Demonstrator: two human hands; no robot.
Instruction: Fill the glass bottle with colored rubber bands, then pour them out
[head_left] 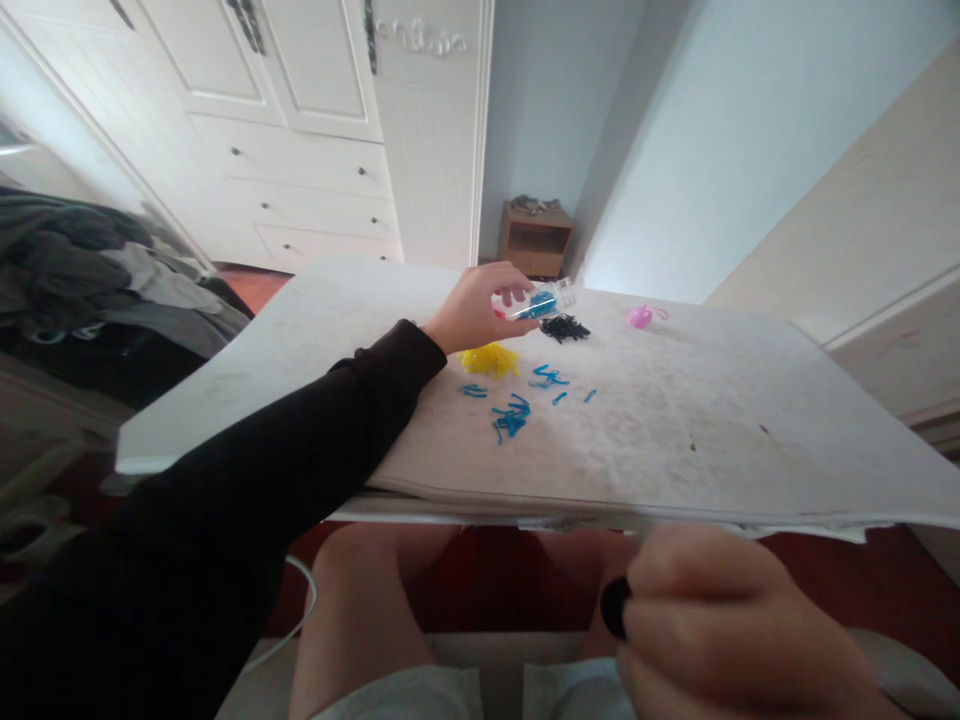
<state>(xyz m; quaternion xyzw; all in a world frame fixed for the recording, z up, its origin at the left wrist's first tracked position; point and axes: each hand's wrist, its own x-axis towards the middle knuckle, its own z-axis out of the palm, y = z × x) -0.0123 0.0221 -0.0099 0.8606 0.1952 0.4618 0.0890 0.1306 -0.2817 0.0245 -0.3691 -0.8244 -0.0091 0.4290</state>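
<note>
My left hand (484, 305) is closed around a small clear bottle (564, 292), tilted on its side above the table. Inside the bottle sits a clump of small blue bands (541, 303). Just below the hand lies a pile of yellow bands (489, 360), and a black pile of bands (565, 328) is beside the bottle. Loose blue bands (511, 418) are scattered nearer to me. In the near right, my right hand (720, 620), slightly blurred, is closed in front of the table edge. A black rounded thing (616, 607) shows at its fingers; its kind is unclear.
A pink rounded item with a loop (641, 317) rests at the far right of the white-covered table (637, 450). Beyond are a white wardrobe (315, 180) and a small wooden cabinet (536, 245). Dark clothes (67, 270) are heaped at the left.
</note>
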